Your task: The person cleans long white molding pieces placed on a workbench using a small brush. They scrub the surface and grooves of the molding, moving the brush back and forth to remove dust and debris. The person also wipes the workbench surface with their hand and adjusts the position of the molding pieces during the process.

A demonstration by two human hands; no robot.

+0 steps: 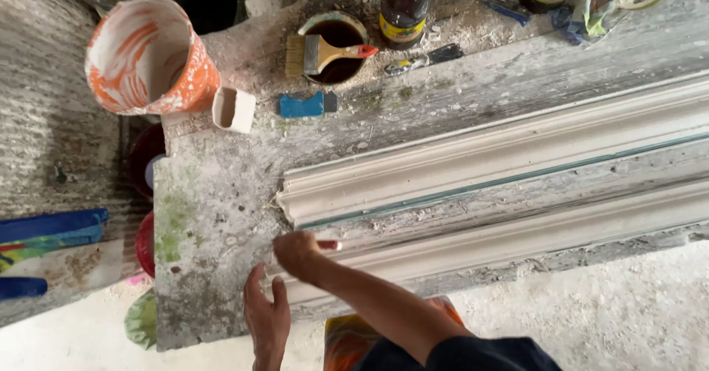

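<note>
My right hand [298, 252] is closed around a small tool with a reddish tip [330, 245]. It presses against the left end of the near white plaster moulding [517, 234]. A second, wider moulding [480, 157] lies parallel behind it, with a thin green strip between them. My left hand [266, 318] rests flat on the stained grey worktable [214, 201] near its front edge, fingers apart, holding nothing.
At the back left stand an orange-and-white splattered bucket [148, 53] and a small white cup [235, 109]. A paintbrush [317, 52] lies across a tin of dark liquid [340, 35]. A dark bottle [405, 5] and a blue scraper [303, 105] are nearby.
</note>
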